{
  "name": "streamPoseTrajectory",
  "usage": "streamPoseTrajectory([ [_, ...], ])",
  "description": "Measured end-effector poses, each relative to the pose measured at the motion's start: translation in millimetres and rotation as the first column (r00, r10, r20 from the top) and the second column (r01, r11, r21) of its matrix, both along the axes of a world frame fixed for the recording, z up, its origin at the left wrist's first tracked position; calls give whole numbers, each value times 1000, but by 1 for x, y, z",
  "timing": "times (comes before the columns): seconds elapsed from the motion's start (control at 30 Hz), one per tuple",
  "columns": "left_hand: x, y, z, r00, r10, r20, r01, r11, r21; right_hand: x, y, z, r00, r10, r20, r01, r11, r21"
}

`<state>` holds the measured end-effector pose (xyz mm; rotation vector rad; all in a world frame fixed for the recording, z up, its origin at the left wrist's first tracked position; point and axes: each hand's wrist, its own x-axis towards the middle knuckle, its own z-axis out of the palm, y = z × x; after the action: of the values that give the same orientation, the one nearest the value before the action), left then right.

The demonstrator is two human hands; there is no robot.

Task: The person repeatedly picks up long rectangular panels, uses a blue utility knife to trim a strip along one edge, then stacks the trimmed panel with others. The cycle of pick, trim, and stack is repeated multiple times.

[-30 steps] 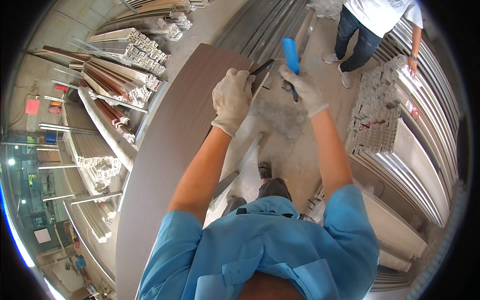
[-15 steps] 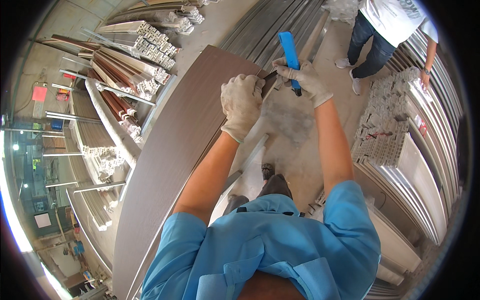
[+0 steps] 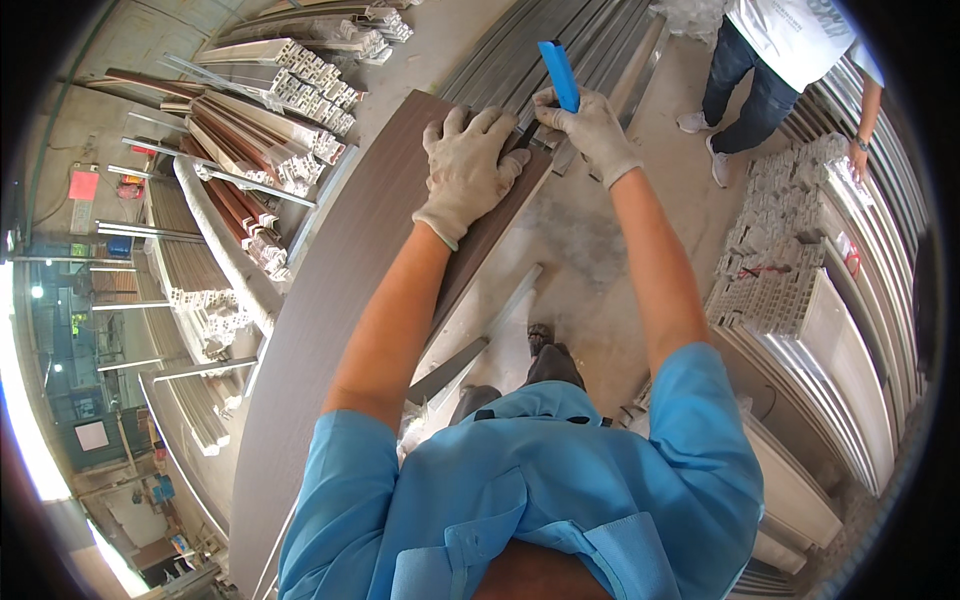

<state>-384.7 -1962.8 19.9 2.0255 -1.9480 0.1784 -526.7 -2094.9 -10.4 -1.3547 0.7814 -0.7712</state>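
Note:
My left hand (image 3: 465,170), in a pale work glove, lies on the far end of a long brown panel (image 3: 340,290) with its fingers spread. In a matching glove, my right hand (image 3: 592,135) is closed around a blue-handled tool (image 3: 558,75), just past the panel's right edge. The handle is flat and straight and sticks up out of the fist; its lower end is hidden by the glove. A narrow dark piece (image 3: 526,138) shows between my left thumb and my right hand; I cannot tell whether it belongs to the tool.
Dark metal profiles (image 3: 540,60) lie beyond the panel. Racks of pale and brown profiles (image 3: 235,130) stand to the left. On the right are stacked profiles (image 3: 770,240), and a person (image 3: 745,80) stands there with a hand on them. A metal bar (image 3: 515,295) is beside my legs.
My left hand has gone from curled to spread flat on the panel, shifting slightly left. My right hand has moved left and away from me with the blue-handled tool, whose black lower end no longer shows.

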Motion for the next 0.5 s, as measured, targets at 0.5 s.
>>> streamPoseTrajectory([
  [0.5, 15, -5, -1, 992, -117, 55, 113, 991, 68, 6, -7, -8, 998, -1, 69, 5, 999, -54],
])
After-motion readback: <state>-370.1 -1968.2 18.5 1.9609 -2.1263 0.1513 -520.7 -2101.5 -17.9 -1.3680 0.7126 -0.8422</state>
